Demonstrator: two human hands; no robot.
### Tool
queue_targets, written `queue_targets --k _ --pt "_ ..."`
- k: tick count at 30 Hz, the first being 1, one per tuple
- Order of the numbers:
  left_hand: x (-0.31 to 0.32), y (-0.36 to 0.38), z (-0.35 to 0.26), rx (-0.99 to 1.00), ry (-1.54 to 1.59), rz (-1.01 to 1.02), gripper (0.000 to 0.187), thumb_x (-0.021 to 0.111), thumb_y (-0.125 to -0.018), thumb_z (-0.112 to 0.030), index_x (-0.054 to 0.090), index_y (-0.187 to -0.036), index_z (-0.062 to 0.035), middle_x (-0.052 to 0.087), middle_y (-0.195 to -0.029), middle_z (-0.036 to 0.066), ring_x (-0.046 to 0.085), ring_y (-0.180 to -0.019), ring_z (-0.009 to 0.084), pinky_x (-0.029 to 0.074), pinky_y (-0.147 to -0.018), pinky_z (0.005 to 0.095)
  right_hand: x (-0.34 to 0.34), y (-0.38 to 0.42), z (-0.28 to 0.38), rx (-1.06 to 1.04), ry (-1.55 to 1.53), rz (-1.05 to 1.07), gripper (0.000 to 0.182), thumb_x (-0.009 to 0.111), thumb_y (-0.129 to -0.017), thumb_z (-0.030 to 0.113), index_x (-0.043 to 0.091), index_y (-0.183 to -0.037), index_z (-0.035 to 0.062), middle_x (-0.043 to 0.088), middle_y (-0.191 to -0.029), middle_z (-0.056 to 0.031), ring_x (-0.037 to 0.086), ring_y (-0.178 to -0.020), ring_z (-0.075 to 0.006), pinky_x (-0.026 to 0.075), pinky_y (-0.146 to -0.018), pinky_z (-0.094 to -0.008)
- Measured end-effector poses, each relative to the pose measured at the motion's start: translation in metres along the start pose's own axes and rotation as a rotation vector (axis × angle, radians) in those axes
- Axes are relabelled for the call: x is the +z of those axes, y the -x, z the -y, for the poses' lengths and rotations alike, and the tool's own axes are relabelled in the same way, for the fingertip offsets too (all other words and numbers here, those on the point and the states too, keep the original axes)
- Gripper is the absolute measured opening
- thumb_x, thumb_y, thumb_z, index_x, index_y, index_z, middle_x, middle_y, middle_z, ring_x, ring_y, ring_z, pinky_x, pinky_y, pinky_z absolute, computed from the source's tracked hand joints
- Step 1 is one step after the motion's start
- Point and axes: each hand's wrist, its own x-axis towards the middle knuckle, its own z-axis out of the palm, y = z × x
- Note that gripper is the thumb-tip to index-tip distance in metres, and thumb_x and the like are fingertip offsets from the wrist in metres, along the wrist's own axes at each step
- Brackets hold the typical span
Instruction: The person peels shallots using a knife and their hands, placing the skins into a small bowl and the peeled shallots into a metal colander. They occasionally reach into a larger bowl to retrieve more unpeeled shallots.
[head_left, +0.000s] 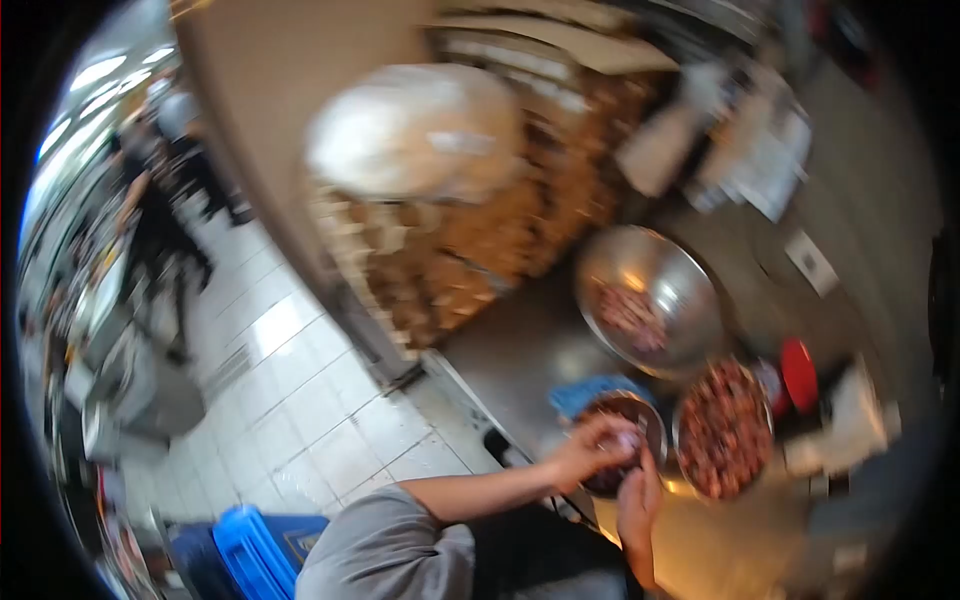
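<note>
My left hand [597, 449] is closed, with its fingertips pinched around a small pale pinkish piece [628, 440] above a metal bowl [657, 425] of dark contents. Close beside it, my right hand [640, 497] reaches up with its fingertips at the same piece; whether it grips anything is too blurred to tell. An oval metal tray heaped with reddish meat pieces [724, 430] stands to the right of the bowl. Behind, a large steel bowl [690, 290] holds some pink meat pieces [632, 317]. A blue cloth [597, 393] lies at the small bowl's far edge.
The steel table [510, 370] carries cardboard trays of brown items [500, 240] under a white plastic bag [415, 130]. A red lid [798, 374] and papers lie right. Blue bins [255, 550] stand on the tiled floor, lower left. Two people [160, 215] stand in the aisle, far left.
</note>
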Motion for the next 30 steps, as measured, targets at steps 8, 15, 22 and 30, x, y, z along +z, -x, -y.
queue_targets --k 8,15,22,30 --pt "-0.004 -0.003 0.004 -0.021 0.295 -0.064 0.028 0.063 -0.080 -0.008 0.052 -0.105 -0.0049 0.058 -0.095 0.001 0.056 -0.084 0.0078 0.047 -0.072 0.0214 0.020 -0.011 0.006 -0.160 0.046 0.073 0.050 0.039 -0.093 0.030 0.028 -0.134 0.0041 0.036 -0.053 0.0066 0.023 -0.039 -0.0009 0.017 -0.037 -0.0170" --pt "0.003 0.003 -0.008 0.069 0.227 -0.144 0.025 0.062 -0.078 -0.001 0.053 -0.101 -0.0046 0.059 -0.091 0.005 0.058 -0.083 0.0113 0.049 -0.076 0.0252 0.032 -0.010 0.026 -0.260 0.219 0.071 0.050 0.036 -0.093 0.028 0.030 -0.130 -0.0063 0.038 -0.130 -0.0154 0.038 -0.119 -0.0211 0.027 -0.099 -0.0294" --pt "0.014 0.006 -0.009 0.020 0.177 -0.149 0.026 0.062 -0.076 0.004 0.053 -0.098 -0.0063 0.058 -0.096 0.004 0.057 -0.087 0.0114 0.047 -0.078 0.0248 0.012 0.002 0.027 -0.221 0.269 0.038 0.037 0.039 -0.091 0.008 0.039 -0.126 -0.0030 0.048 -0.118 -0.0139 0.044 -0.111 -0.0200 0.030 -0.094 -0.0286" --pt "0.024 0.003 -0.016 -0.137 0.232 -0.026 0.022 0.056 -0.083 -0.005 0.052 -0.105 -0.0085 0.058 -0.097 0.004 0.056 -0.092 0.0133 0.044 -0.086 0.0313 -0.003 0.002 0.032 0.019 -0.112 -0.057 0.040 0.039 -0.094 0.022 0.036 -0.131 0.0079 0.039 -0.060 0.0061 0.033 -0.047 -0.0013 0.028 -0.043 -0.0154"
